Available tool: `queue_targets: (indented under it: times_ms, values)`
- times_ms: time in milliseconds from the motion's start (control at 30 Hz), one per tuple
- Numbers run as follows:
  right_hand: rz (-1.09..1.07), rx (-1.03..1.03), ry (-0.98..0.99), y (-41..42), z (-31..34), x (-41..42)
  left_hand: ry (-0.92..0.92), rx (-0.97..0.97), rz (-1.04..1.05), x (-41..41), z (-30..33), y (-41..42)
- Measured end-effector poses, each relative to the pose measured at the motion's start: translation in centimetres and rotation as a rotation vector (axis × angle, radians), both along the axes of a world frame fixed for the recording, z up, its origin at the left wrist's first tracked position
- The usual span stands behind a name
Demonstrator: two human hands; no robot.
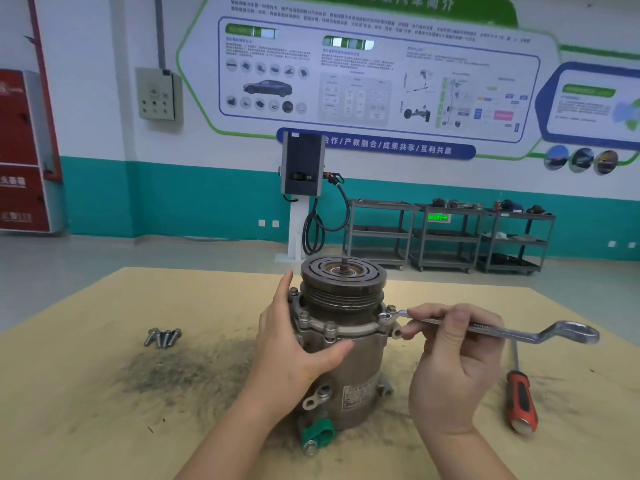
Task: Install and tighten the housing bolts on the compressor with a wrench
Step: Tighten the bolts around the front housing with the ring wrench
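Bench top is a tan board, pretty grubby, with a big smear of dark filings left of centre; behind it is grey floor, a white wall with a teal band, big info posters, a red cabinet far left, a charging post with a looped cable, and three grey carts along the wall. The compressor stands upright mid-bench, pulley up, green cap at its base; left hand wraps around its side, fingers and thumb curled on the housing. Right hand grips the wrench shaft, fingers closed round it; the ring end sits on a flange bolt on the right side. Spare bolts lie in a little pile well to the left; an orange-handled screwdriver lies to the right, just beside the right hand.
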State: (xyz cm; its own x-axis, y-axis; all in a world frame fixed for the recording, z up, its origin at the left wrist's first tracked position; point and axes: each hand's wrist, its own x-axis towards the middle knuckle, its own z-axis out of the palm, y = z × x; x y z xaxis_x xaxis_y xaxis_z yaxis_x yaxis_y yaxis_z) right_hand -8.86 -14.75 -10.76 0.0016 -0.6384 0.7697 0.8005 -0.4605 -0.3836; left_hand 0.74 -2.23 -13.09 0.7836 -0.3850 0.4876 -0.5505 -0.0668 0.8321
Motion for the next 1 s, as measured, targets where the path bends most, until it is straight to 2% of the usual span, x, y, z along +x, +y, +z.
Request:
queue_targets:
  times_ms: [233,367,467,600,733,867,1000]
  values:
    - [-0.123,-0.095,0.007,0.5,-0.1,-0.1,0.024,-0.036,-0.015,0.2,-0.4,-0.2]
    - [-0.109,-0.112,0.019,0.9,0.1,-0.5,0.012,-0.023,-0.009,0.1,0.0,-0.1]
    - [-0.007,0.024,0.023,0.7,0.5,-0.6,-0.003,0.01,0.049,0.0,0.2,0.0]
    - [0.174,0.34,-0.002,-1.0,1.2,-0.7,-0.062,0.11,0.201,-1.3,0.5,-0.9]
    - [0.399,0.611,0.063,-2.9,1.4,-0.4,-0.14,0.124,0.403,-4.3,0.4,-3.3]
    - [0.517,0.622,0.123,-3.3,1.4,0.0,-0.116,0.227,0.612,-6.3,0.4,-6.0]
    - [0.522,0.611,0.102,-3.8,1.5,-0.1,-0.043,0.315,0.675,-7.8,0.9,-8.7]
